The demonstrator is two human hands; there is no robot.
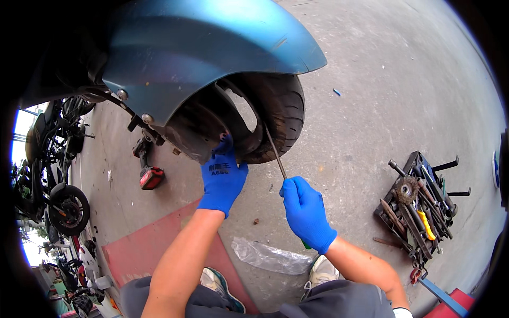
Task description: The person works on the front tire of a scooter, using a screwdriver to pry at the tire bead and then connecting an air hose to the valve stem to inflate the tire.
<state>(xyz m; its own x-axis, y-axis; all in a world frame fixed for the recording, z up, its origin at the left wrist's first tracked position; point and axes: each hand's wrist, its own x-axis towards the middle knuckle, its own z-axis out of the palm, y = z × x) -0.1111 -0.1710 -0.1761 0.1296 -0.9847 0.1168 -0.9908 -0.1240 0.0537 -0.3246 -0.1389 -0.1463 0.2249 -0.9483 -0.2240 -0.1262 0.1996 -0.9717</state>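
Note:
My right hand (307, 212), in a blue glove, is closed round the handle of a long screwdriver (277, 153). A bit of green handle shows below my fist. The metal shaft slants up and left, and its far end meets the black tyre (286, 114) by the wheel rim. My left hand (221, 183), gloved in blue too, reaches under the blue fender (212, 45) beside the wheel's hub side. Its thumb stands out to the right, while the other fingers go into shadow, so their grip is hidden.
At right lies a black tool tray (387, 212) heaped with hand tools and a wire wheel (407, 190). A red-and-black cordless power tool (152, 177) rests left of the wheel. Clear plastic wrap (270, 257) lies by my shoes. Parked motorcycles (68, 209) stand far left.

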